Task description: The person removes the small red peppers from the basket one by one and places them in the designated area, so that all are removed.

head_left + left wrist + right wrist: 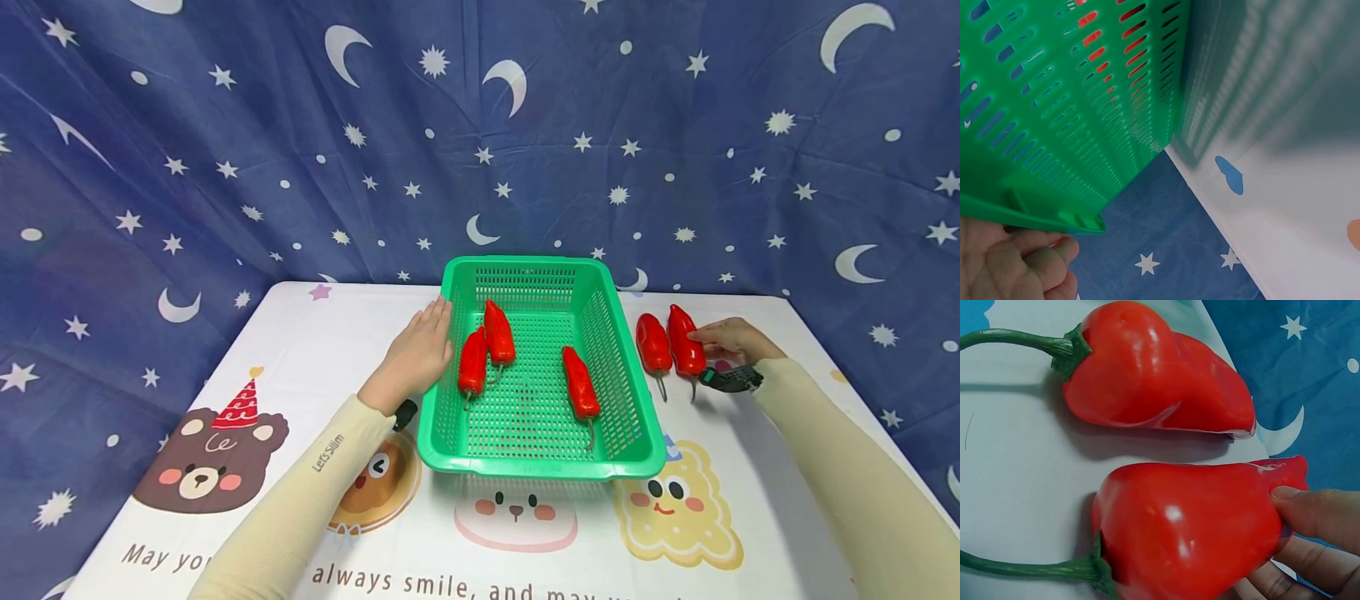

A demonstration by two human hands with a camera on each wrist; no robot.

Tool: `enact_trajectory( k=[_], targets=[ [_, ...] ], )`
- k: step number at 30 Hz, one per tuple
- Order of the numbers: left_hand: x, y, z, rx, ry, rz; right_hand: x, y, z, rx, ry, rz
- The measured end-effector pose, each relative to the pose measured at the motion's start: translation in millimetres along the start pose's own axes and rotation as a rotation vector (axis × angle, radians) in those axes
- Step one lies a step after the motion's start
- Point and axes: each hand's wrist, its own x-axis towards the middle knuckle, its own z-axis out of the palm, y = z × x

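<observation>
Head view shows the right hand (738, 340) pinching one red pepper (684, 343); a second pepper (653, 343) lies just left of it. The left hand (416, 354), fingers straight, touches the green basket (540, 469).

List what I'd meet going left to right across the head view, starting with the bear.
Brown bear print → left hand → green perforated basket with three red peppers inside → loose red pepper → pinched red pepper → right hand
</observation>
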Motion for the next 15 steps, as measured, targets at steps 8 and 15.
enact_trajectory(
  k=[8,15],
  targets=[
    [-0.4,0.2,-1.3,-0.001,0.000,0.003,3.6,0.6,2.4,-0.036,0.021,0.010],
    [-0.2,-0.9,0.3,-0.001,-0.002,-0.001,4.2,0.9,7.0,-0.005,0.037,-0.014]
  ],
)
